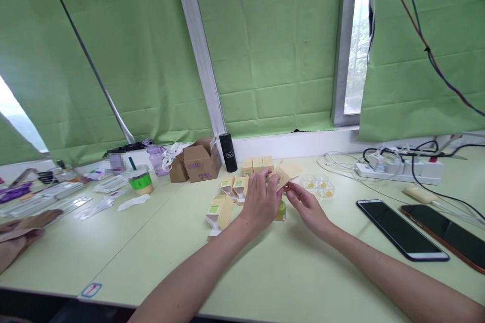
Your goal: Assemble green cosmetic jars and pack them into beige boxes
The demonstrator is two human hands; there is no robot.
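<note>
My left hand [260, 196] and my right hand [306, 206] meet over the table, both closed on a flat beige cardboard box [281, 175] held tilted between them. Just below the fingers sits a small yellow-green item [281, 211] in clear packaging, partly covered by my left hand. To the left of that hand stands an open beige carton [220, 212] with a green label, and behind it two similar open cartons [234, 186]. Several closed beige boxes [257, 164] form a row farther back. Clear round containers with yellow centres [318, 184] lie right of the box.
Two phones [401, 229] [447, 232] lie at the right, with a white power strip [399, 170] and tangled cables behind. A black bottle [228, 152], a brown cardboard box [200, 161] and a lidded cup [140, 180] stand at the back left. Plastic bags [94, 208] lie farther left.
</note>
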